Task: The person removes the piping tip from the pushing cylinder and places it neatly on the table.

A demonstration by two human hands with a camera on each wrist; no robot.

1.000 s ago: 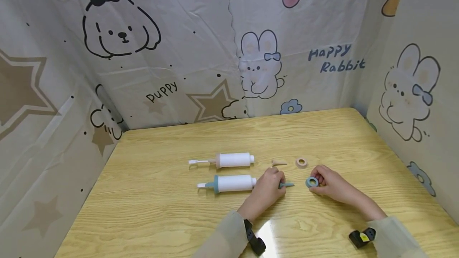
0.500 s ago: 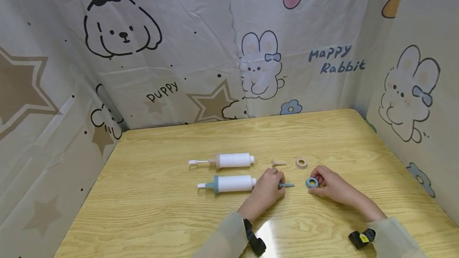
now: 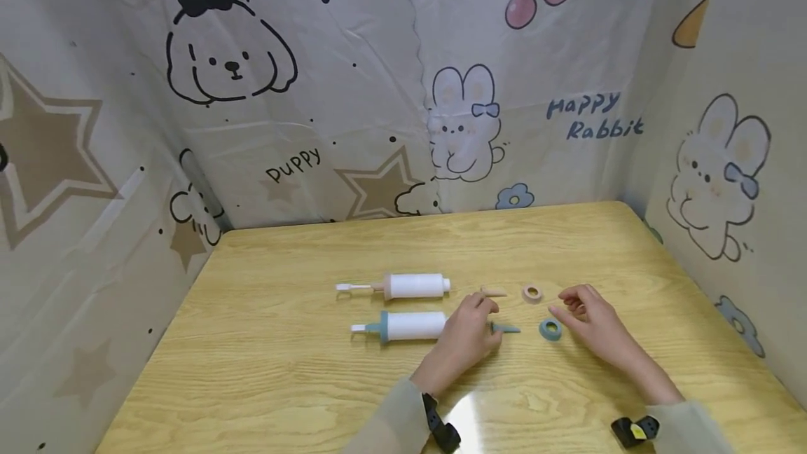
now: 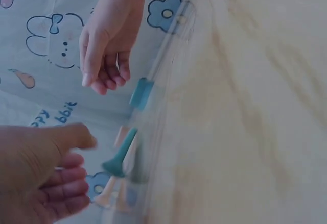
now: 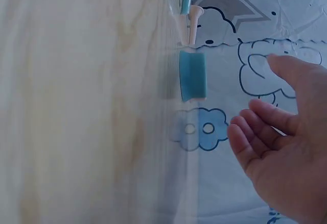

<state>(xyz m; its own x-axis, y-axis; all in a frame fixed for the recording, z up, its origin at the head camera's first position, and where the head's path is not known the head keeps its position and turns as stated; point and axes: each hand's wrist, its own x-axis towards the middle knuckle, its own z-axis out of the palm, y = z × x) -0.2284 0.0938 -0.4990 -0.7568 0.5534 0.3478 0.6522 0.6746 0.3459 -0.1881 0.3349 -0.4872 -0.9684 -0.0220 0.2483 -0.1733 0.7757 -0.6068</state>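
My left hand (image 3: 468,331) hovers beside a small teal nozzle (image 4: 120,155), its thumb and fingers apart with nothing between them. In the head view that hand partly hides the nozzle and the tip of a white tube with a teal collar (image 3: 416,326). My right hand (image 3: 595,321) is raised to the right of a teal ring (image 3: 550,329), fingers loosely bent and holding nothing. In the right wrist view the teal ring (image 5: 193,76) stands on the table, apart from the fingers. Behind lie a beige nozzle (image 3: 494,293) and a beige ring (image 3: 532,293).
A second white tube with a beige collar (image 3: 417,286) lies behind the teal one, parallel to it. The wood-grain table (image 3: 284,384) is bordered by printed cloth walls (image 3: 366,90) at the back and sides.
The right hand has let go of the teal ring and lifted away to the right. The left fingers have come off the teal nozzle. The head view has tilted slightly up.
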